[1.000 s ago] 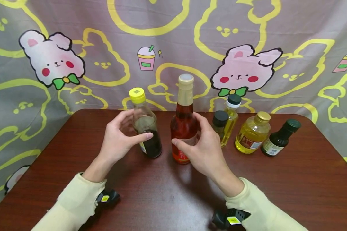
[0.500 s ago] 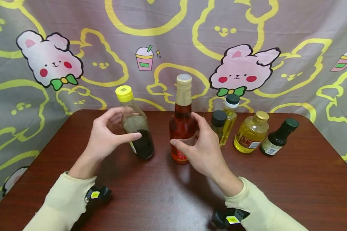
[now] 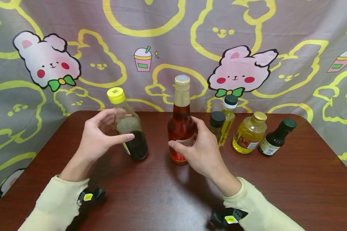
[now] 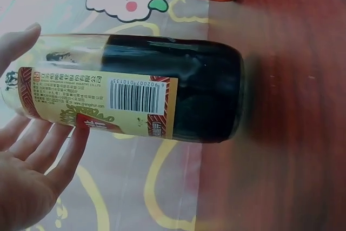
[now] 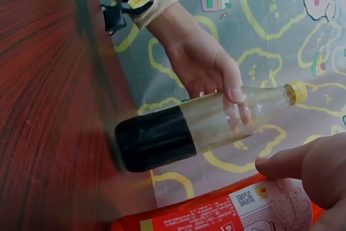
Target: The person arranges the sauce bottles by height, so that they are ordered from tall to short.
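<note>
My left hand point(image 3: 96, 138) grips a yellow-capped bottle of dark liquid point(image 3: 137, 144), thumb in front and fingers behind. That bottle tilts slightly, its cap leaning left; the left wrist view shows its barcode label point(image 4: 135, 96). My right hand point(image 3: 203, 149) curls round a taller bottle of red liquid point(image 3: 180, 128) with a gold-wrapped neck, which stands upright to the right. In the right wrist view the dark-liquid bottle point(image 5: 157, 139) lies beyond the red bottle's label point(image 5: 270, 209), with a gap between the two.
Right of my right hand stand a small black-capped bottle point(image 3: 217, 120), a slim bottle of yellow oil point(image 3: 227, 122), a gold-capped oil bottle point(image 3: 248, 134) and a dark green-capped bottle point(image 3: 276, 139). Behind the brown table point(image 3: 150, 199) hangs a patterned cloth point(image 3: 167, 38).
My left hand has moved left with the dark-liquid bottle, widening the gap to the red one. My right hand keeps its grip and has hardly moved; the whole view has shifted slightly.
</note>
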`<state>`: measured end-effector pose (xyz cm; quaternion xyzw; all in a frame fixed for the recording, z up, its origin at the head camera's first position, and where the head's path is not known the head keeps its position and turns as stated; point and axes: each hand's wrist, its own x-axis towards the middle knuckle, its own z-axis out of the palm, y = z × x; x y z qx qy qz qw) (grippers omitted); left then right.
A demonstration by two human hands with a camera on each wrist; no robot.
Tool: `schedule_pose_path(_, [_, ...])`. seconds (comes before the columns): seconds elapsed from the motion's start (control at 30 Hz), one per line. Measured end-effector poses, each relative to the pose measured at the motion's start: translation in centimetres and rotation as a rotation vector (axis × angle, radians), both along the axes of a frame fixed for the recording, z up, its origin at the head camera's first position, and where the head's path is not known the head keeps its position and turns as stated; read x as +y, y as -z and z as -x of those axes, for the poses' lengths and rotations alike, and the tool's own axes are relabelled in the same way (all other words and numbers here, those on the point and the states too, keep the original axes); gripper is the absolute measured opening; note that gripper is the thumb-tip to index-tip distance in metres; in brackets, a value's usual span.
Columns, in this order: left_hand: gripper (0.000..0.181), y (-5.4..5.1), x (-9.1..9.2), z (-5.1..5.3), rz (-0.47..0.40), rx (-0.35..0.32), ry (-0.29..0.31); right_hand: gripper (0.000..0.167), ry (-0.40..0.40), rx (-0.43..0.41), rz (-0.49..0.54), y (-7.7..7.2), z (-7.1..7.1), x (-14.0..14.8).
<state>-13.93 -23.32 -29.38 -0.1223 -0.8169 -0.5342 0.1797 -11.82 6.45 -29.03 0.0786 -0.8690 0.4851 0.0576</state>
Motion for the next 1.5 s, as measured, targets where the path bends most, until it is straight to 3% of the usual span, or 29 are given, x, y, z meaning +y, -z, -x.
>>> schedule_pose_path(0.23, [0.064,0.4,-0.9,-1.0,0.010,0.004,-0.083,0.085,0.003,0.007,-0.018,0.1,0.1,-0.1])
schedule_pose_path(0.57, [0.068,0.8,-1.5,-1.5,-0.027,0.067,-0.151,0.084,-0.004,0.002,-0.027,0.1,0.1,-0.1])
schedule_pose_path(1.07, [0.068,1.2,-1.6,-1.5,-0.089,0.053,-0.153,0.085,-0.009,0.067,-0.023,0.4,0.0,-0.4])
schedule_pose_path(1.3, [0.067,1.1,-2.0,-1.5,-0.012,0.050,-0.137,0.083,-0.031,0.078,-0.003,0.6,0.0,-0.3])
schedule_pose_path(1.5, [0.057,1.2,-2.0,-1.6,-0.116,0.043,-0.093,0.081,-0.070,0.089,0.061,0.9,0.2,-0.4])
